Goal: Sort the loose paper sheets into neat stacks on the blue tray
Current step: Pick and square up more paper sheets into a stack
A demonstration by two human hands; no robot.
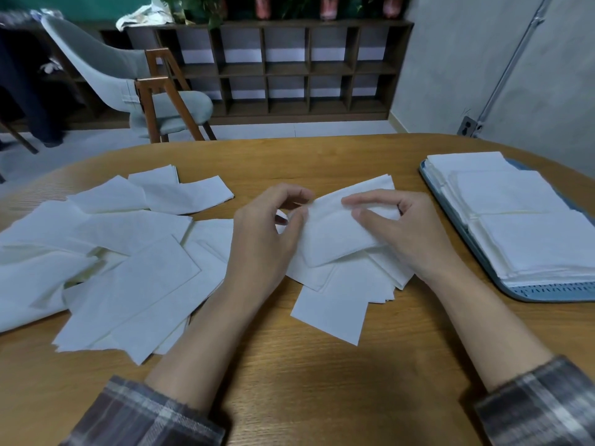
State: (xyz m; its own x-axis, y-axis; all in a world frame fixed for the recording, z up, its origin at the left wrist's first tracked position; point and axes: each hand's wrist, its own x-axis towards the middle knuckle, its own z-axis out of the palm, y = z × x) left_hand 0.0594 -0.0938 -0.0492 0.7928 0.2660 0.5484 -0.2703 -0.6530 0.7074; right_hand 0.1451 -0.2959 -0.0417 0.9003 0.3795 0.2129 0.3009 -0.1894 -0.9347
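Left hand [260, 233], right hand [409, 233]: fingers [360, 200] pinch one sheet [335, 243] | tray [547, 292] at right edge of table [322, 381] holds stacks [515, 201] | unsorted pile [128, 259] at left edge.

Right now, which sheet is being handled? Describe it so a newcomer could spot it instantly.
On the wooden table, between the loose pile and the blue tray, lies a small heap of sheets. Its top sheet is pinched by the left hand and right hand. Unlike its flat neighbours, it is raised and bowed.
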